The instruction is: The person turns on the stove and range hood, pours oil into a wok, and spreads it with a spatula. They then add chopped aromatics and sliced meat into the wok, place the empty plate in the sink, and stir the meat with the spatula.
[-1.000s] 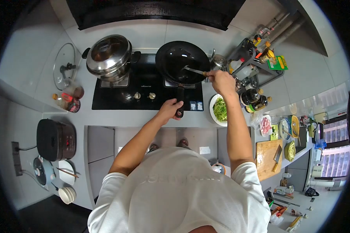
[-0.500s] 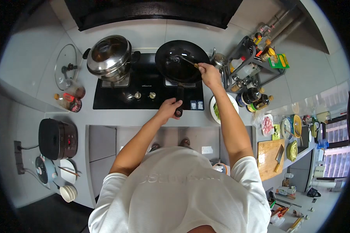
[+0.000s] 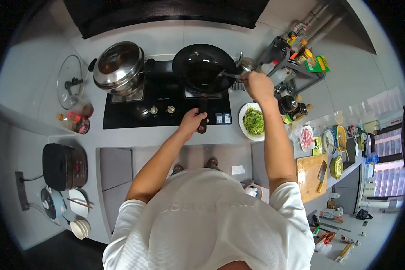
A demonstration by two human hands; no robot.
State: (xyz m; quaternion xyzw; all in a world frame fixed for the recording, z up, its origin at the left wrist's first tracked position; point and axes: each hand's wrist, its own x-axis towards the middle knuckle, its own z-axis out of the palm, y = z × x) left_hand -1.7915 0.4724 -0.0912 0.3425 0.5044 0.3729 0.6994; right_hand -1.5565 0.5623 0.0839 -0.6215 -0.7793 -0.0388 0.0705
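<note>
A black wok (image 3: pixel 203 63) sits on the right burner of the black gas stove (image 3: pixel 159 118). My left hand (image 3: pixel 193 121) is closed around the wok's dark handle (image 3: pixel 203 105), near its end. In my right hand (image 3: pixel 258 86) is a metal wok spatula (image 3: pixel 229 75). It reaches over the wok's right rim, and its tip is down inside the wok; the exact shape of its head is hard to make out. The wok's inside looks dark and glossy. Below my right wrist stands a white plate (image 3: pixel 243 130) of shredded green vegetables (image 3: pixel 254 120), partly behind my forearm.
A lidded steel pot (image 3: pixel 119 69) occupies the left burner. Bottles and a grey spice rack (image 3: pixel 297 67) stand at the right. A cutting board (image 3: pixel 307 180) with a knife (image 3: pixel 322 175) and a dish of meat (image 3: pixel 307 138) lie further right. A rice cooker (image 3: pixel 64 166) is at left.
My right hand has moved right, away from the wok's middle, drawing the spatula toward the right rim. More of the plate of greens shows. My left hand still holds the wok handle.
</note>
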